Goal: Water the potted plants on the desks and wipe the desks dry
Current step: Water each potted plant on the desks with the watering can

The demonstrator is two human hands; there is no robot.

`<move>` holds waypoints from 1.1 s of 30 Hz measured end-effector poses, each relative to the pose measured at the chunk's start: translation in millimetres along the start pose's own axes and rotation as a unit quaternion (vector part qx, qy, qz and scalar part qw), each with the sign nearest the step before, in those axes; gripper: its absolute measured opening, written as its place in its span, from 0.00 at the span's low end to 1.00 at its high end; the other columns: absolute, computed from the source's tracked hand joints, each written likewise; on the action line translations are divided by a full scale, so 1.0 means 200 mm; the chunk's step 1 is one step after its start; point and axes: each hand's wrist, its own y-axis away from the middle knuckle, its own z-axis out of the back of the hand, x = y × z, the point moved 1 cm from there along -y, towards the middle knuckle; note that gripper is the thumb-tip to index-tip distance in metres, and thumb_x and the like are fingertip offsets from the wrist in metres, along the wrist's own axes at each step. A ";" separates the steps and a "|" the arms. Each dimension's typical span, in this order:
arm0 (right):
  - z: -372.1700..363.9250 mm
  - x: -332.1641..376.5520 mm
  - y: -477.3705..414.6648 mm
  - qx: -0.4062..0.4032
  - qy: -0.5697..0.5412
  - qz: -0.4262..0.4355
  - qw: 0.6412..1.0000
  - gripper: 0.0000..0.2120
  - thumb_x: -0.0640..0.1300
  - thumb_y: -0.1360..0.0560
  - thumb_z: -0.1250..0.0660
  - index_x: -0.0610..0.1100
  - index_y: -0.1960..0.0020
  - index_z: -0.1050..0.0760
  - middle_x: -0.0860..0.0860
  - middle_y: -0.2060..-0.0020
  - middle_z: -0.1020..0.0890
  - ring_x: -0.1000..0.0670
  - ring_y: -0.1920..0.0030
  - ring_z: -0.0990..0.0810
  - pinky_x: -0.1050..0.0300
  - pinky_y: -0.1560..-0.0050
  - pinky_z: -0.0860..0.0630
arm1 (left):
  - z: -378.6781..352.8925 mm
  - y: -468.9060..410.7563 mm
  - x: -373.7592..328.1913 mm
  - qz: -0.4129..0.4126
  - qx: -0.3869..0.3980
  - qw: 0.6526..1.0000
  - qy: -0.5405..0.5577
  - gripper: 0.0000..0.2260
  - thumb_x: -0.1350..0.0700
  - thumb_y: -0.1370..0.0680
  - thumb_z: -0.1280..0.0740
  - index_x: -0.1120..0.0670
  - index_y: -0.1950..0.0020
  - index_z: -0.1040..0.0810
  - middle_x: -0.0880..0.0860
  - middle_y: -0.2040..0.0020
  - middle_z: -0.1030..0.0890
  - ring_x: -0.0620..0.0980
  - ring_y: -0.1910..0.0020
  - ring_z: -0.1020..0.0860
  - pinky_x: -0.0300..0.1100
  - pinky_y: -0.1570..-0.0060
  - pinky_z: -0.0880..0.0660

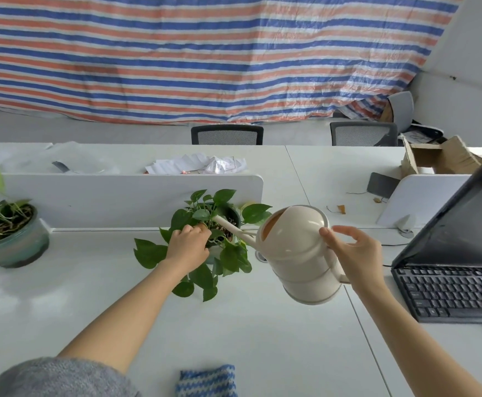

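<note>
Two hands busy | right hand point(354, 253) grips watering can point(297, 253) handle, spout angled left over potted plant point(211, 239) soil | left hand point(189, 242), nearer, pinches leaves aside | blue cloth point(207, 381) near edge

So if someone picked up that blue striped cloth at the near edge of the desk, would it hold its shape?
Probably not. The cloth looks knitted and soft, so it would likely droop and fold over the fingers. It seems light for its size, and its woolly surface should grip easily, not slip. Only part of it shows.
</note>
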 end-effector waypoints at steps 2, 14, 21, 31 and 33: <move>-0.01 0.00 0.00 -0.001 0.004 -0.001 1.000 0.18 0.58 0.34 0.29 0.50 0.48 0.22 0.47 0.56 0.15 0.47 0.49 0.19 0.50 0.47 0.26 | 0.00 0.02 0.01 0.000 -0.002 1.000 -0.009 0.16 0.55 0.21 0.41 0.52 0.33 0.30 0.51 0.34 0.26 0.53 0.34 0.31 0.48 0.35 0.34; 0.10 -0.21 0.03 -0.079 -0.123 -0.094 0.985 0.17 0.57 0.28 0.37 0.42 0.62 0.24 0.50 0.73 0.32 0.51 0.69 0.33 0.58 0.72 0.36 | -0.03 0.13 -0.08 -0.048 -0.089 0.995 -0.024 0.10 0.55 0.25 0.35 0.53 0.46 0.18 0.53 0.40 0.20 0.55 0.35 0.29 0.53 0.36 0.33; 0.07 -0.47 0.08 -0.132 -0.170 -0.176 0.961 0.14 0.48 0.24 0.42 0.40 0.54 0.23 0.47 0.74 0.35 0.49 0.72 0.37 0.57 0.69 0.37 | -0.15 0.23 -0.17 -0.150 -0.127 0.980 0.020 0.15 0.54 0.31 0.42 0.52 0.67 0.16 0.48 0.63 0.16 0.52 0.56 0.17 0.44 0.57 0.21; 0.01 -0.62 0.14 -0.137 -0.213 -0.217 0.943 0.14 0.49 0.24 0.43 0.41 0.57 0.23 0.46 0.73 0.37 0.49 0.71 0.38 0.58 0.69 0.36 | -0.35 0.40 -0.17 -0.111 -0.056 0.989 0.084 0.15 0.52 0.30 0.44 0.53 0.65 0.17 0.46 0.63 0.17 0.48 0.62 0.19 0.34 0.67 0.23; 0.00 -0.64 0.14 -0.137 -0.207 -0.215 0.945 0.14 0.49 0.25 0.42 0.41 0.57 0.22 0.47 0.74 0.36 0.49 0.71 0.37 0.57 0.67 0.36 | -0.36 0.42 -0.17 -0.072 -0.026 0.989 0.124 0.14 0.54 0.25 0.42 0.56 0.54 0.17 0.50 0.52 0.17 0.52 0.51 0.21 0.39 0.55 0.24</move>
